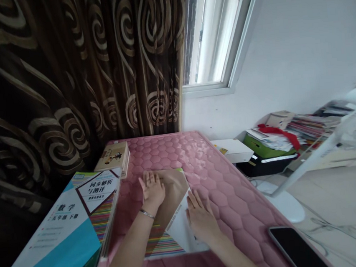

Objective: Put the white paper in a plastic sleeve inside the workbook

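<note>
A workbook (175, 209) with a brown and white cover and coloured stripes at its near edge lies flat on the pink padded table cover (236, 216). My left hand (153, 190) rests palm down on its upper left part, fingers stretched out; a silver bracelet circles that wrist. Along the workbook's right side lies my right hand (201, 214), also flat with fingers extended, hiding some of the white area. Neither hand grips anything. To the left, a stack of mathematics workbooks (70, 223) has a white and blue top cover with Chinese print.
Small tan books (114, 156) sit behind the workbook stack, near the dark patterned curtain (121, 71). A phone (297, 248) lies at the table's right edge. Beyond stand a white fan (282, 203), a white box (233, 149) and a green container (265, 144) of papers.
</note>
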The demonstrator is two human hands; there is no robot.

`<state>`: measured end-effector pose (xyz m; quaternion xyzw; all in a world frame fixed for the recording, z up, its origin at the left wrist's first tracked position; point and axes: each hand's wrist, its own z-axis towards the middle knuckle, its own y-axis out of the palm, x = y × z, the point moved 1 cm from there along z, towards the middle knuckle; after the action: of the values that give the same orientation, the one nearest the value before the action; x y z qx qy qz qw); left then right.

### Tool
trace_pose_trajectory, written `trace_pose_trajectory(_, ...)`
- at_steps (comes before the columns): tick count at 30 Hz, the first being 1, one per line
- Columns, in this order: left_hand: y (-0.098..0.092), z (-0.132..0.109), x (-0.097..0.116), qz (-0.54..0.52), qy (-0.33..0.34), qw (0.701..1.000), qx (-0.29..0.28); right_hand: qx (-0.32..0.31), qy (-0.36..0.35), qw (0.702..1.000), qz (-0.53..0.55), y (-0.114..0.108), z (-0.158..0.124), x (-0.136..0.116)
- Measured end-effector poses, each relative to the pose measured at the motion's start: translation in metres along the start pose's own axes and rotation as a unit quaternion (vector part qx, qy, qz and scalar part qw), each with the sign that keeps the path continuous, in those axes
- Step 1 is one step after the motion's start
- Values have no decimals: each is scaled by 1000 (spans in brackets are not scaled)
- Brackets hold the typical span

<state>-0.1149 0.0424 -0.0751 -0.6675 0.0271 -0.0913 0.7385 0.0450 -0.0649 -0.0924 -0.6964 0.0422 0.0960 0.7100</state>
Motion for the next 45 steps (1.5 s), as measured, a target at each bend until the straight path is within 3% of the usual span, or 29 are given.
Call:
trace_pose_trajectory(3,2,6,24,-22,113,993,-25,15,-28,999,31,-9,42,-11)
trace_pose_trajectory(6,8,16,31,-37,122,989,-76,-12,-3,999,47,-10,85,-13)
trace_pose_trajectory(10,15,27,8,-40,94,993,-59,-4,-13,999,45,0,108,-3)
trace_pose_trajectory(15,17,36,-29,-17,67,997,-19,7,-24,999,34,11,106,8)
trace_pose_trajectory(18,11,35,-36,-2,62,998,-7,4,-28,999,32,6,108,8)
trace_pose_trajectory(21,5,12,-23,27,69,997,10,3,-36,999,19,0,100,2)
trace_pose_trajectory(25,8,-51,6,2,108,994,2,35,-110,993,8,6,57,-5)
trace_pose_trajectory(29,13,-97,0,-38,83,996,-16,42,-132,990,10,18,5,11)
trace_pose_trajectory(35,5,-100,-28,-27,68,997,-17,22,-73,997,19,12,-16,27)
trace_pose_trajectory(38,-1,-102,-17,6,57,998,16,60,4,995,82,5,-14,22)
trace_pose_trajectory(41,-2,-105,5,9,117,993,21,83,73,979,173,-4,-11,20)
trace_pose_trajectory(43,1,-106,16,-18,136,991,3,63,111,966,226,-8,-9,22)
trace_pose_trajectory(45,8,-105,21,-45,113,993,-9,20,131,950,284,-9,-8,24)
